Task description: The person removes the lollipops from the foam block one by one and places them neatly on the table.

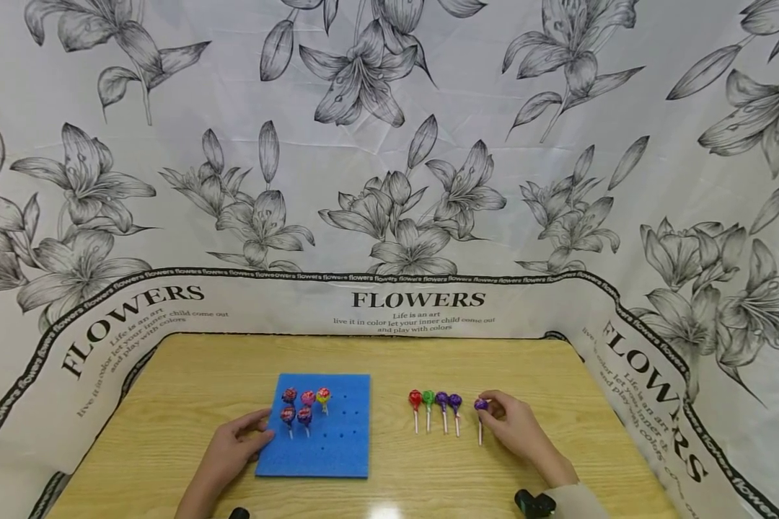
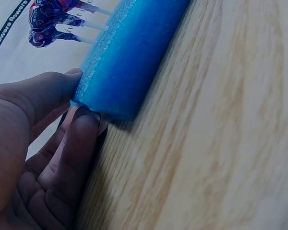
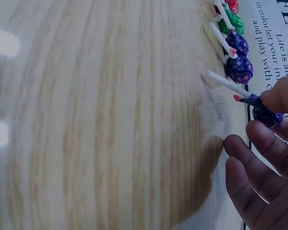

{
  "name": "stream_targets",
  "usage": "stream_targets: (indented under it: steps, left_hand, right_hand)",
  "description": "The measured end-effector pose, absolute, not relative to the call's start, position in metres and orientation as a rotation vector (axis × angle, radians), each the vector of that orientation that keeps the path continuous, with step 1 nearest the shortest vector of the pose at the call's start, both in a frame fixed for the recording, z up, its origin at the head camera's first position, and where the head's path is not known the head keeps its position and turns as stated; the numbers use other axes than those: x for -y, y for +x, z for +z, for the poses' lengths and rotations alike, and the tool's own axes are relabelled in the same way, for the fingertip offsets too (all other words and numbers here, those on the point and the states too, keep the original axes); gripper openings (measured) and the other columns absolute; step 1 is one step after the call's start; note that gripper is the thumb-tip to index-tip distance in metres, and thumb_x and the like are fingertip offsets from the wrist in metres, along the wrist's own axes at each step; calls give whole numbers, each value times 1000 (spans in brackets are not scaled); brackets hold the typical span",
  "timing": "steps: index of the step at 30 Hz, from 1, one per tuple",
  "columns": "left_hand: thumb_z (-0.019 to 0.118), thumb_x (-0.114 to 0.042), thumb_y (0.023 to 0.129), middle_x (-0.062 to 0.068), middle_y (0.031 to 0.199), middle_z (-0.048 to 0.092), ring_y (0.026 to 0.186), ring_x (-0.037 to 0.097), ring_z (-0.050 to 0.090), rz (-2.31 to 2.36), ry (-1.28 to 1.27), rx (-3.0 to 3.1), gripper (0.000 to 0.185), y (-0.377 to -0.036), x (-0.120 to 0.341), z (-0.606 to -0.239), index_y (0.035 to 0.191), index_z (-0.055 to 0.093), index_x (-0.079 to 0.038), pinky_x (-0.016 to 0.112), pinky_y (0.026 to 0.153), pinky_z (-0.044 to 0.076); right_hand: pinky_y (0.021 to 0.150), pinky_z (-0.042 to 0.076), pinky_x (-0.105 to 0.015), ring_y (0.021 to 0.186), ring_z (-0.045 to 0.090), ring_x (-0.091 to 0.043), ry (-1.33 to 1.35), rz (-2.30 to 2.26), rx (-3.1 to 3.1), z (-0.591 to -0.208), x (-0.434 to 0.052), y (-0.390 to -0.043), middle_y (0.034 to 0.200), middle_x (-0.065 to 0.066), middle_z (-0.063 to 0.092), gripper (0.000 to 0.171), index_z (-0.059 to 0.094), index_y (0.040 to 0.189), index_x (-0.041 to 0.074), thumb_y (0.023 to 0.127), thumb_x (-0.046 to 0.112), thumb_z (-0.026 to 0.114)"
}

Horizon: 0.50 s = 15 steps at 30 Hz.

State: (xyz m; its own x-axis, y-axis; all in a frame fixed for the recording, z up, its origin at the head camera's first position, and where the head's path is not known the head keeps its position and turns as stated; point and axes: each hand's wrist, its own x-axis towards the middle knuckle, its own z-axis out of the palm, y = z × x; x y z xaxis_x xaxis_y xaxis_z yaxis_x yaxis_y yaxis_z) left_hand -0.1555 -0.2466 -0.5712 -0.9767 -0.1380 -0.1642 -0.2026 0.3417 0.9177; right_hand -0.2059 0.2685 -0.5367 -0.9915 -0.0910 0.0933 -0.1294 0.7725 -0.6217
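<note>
A blue foam board (image 1: 345, 458) with small holes lies on the table, several wrapped lollipops (image 1: 288, 414) standing in its left and upper part. My left hand (image 1: 232, 445) grips the board's left edge between thumb and fingers; the left wrist view shows the thumb (image 2: 62, 86) against the foam. On the right, my right hand (image 1: 516, 429) pinches a purple-wrapped lollipop (image 1: 480, 406) by its head, thumb against the wrapper. Its white stick (image 3: 225, 82) points toward the near side. Whether this lollipop touches the table is hard to tell.
Between board and right hand lie a red lollipop (image 1: 415, 398), a green lollipop (image 1: 428, 398) and two purple ones (image 1: 449, 401) in a row, sticks toward me. A flower-printed cloth (image 1: 415, 310) surrounds the wooden table (image 1: 389, 357) at the back and sides.
</note>
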Motion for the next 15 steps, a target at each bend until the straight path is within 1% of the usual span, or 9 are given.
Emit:
stream_targets:
  steps: [8, 15]
  left_hand:
    - [80, -18, 91, 8, 107, 70, 59, 12, 53, 1710, -347, -2541, 49, -154, 246, -572, 137, 67, -8, 27, 60, 54]
    - [80, -19, 91, 8, 108, 70, 60, 12, 53, 1707, -335, -2549, 49, -154, 246, -571, 137, 68, -9, 27, 60, 54]
  right_hand:
    - [68, 49, -24, 77, 59, -7, 167, 1065, 2915, -542, -269, -210, 85, 3, 66, 25, 71, 120, 7, 96, 16, 72]
    - [69, 49, -24, 77, 59, -8, 181, 1073, 2942, -543, -267, -212, 86, 3, 65, 27, 71, 122, 6, 96, 16, 71]
